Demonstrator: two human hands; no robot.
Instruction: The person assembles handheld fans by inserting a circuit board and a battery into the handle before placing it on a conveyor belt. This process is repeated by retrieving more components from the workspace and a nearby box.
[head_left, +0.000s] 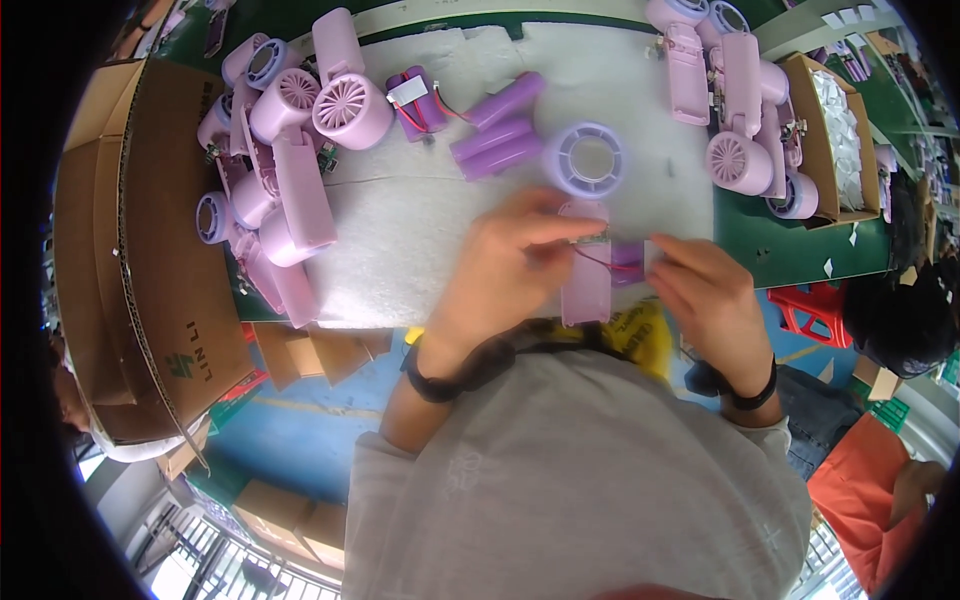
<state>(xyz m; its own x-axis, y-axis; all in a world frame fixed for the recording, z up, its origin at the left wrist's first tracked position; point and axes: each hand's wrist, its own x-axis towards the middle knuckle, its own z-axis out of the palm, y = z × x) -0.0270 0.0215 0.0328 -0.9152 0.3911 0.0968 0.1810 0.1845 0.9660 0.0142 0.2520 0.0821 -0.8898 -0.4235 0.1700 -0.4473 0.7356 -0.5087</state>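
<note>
Both hands busy at a pink housing (586,290) and a wired purple pack (627,268)

Nearest, along the lower edge, is the person's grey shirt (580,460); dark bands circle both wrists. Just above it, right of the frame's centre, lies the housing, lengthwise up the picture. The left hand (512,262) grasps its upper part, fingers reaching across from the left. The right hand (708,292) pinches a white piece (652,256) at the pack's right end, between thumb and fingertips. The pack sits just beside the housing, on its right, with a red wire (597,259) running across the housing toward it.

Just beyond stands a lavender ring (556,160). Farther, at upper centre, purple cells (497,150) lie near another wired pack (428,112). Pink fan parts (303,190) heap at upper left; more pink parts (741,85) lie at upper right, beside an open carton (858,214) of white pieces.
</note>
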